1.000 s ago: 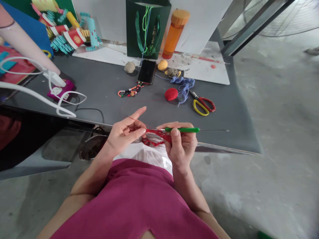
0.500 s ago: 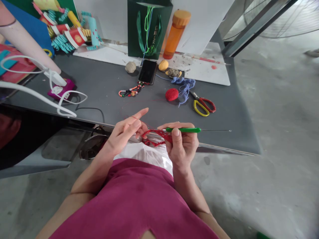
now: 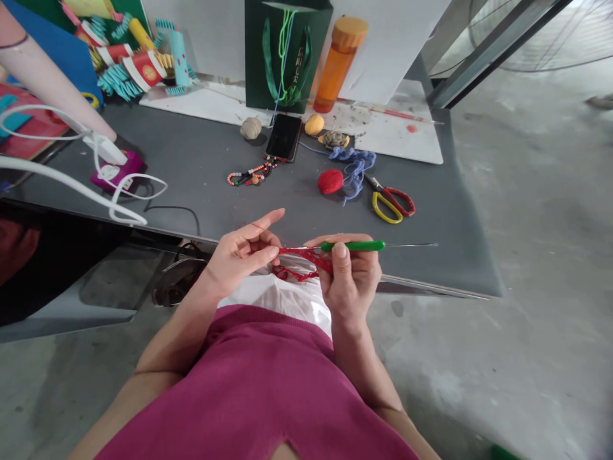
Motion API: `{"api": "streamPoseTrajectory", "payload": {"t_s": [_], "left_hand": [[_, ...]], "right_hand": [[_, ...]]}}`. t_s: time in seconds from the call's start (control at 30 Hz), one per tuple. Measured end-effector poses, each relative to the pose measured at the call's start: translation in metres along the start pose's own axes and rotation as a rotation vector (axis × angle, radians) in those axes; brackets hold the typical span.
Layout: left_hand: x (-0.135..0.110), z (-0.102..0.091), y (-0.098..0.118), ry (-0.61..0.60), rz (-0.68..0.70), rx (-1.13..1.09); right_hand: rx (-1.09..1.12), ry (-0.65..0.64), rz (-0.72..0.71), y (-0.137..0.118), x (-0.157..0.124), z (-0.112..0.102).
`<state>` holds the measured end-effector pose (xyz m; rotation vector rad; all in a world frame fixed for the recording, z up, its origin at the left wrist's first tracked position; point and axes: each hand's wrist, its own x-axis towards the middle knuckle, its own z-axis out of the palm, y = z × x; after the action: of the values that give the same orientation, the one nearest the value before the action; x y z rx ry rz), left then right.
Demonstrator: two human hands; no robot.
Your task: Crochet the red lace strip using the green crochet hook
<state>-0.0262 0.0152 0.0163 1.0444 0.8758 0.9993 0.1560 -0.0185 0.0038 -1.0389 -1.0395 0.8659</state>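
Observation:
My right hand point(image 3: 352, 275) is closed around a crochet hook point(image 3: 357, 246) with a green handle, its thin metal shaft sticking out on both sides. Between my hands hangs red crochet work point(image 3: 301, 265), partly hidden by the fingers of my right hand. My left hand point(image 3: 246, 252) pinches the left end of this work between thumb and fingers, index finger stretched out with thin red yarn over it. Beyond them on the table lies a red yarn ball point(image 3: 330, 181). The hook's left tip is at my left fingertips.
Scissors point(image 3: 390, 201), tangled blue yarn point(image 3: 354, 166), a phone point(image 3: 283, 137) with a beaded strap, and beige point(image 3: 251, 128) and yellow point(image 3: 314, 124) yarn balls lie on the grey table point(image 3: 201, 163). Behind stand a dark green bag point(image 3: 261, 76) and an orange bottle point(image 3: 335, 70). White cables point(image 3: 71, 185) are at left.
My left thumb has come down from near the index finger and now pinches the red crochet work. The green hook has tilted slightly and shifted a little.

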Motion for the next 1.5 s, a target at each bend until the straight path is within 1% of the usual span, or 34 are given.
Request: {"api": "streamPoseTrajectory", "payload": {"t_s": [0.13,0.3,0.47,0.57,0.93,1.1,1.33,1.5], "left_hand": [[-0.001,-0.001,0.0,-0.016,-0.032,-0.015],[-0.002,-0.003,0.0,-0.071,-0.062,-0.042],[0.001,-0.003,-0.001,-0.063,-0.083,-0.076],[0.002,-0.003,-0.001,-0.063,-0.109,-0.106],[0.004,-0.003,0.0,-0.062,-0.219,-0.192],[0.005,-0.003,0.002,-0.055,-0.272,-0.271],[0.004,-0.005,0.0,-0.067,-0.278,-0.288],[0.004,-0.006,-0.001,-0.083,-0.286,-0.277]], "right_hand": [[0.1,0.027,0.088,0.0,0.002,0.002],[0.128,0.024,0.158,0.001,0.006,0.004],[0.187,0.03,0.217,0.0,0.006,0.003],[0.205,0.01,0.22,0.0,0.006,0.002],[0.153,-0.003,0.219,0.003,0.008,0.002],[0.193,-0.001,0.214,0.002,0.009,0.002],[0.186,-0.023,0.164,0.001,0.01,0.003],[0.17,-0.02,0.166,0.001,0.01,0.003]]}}
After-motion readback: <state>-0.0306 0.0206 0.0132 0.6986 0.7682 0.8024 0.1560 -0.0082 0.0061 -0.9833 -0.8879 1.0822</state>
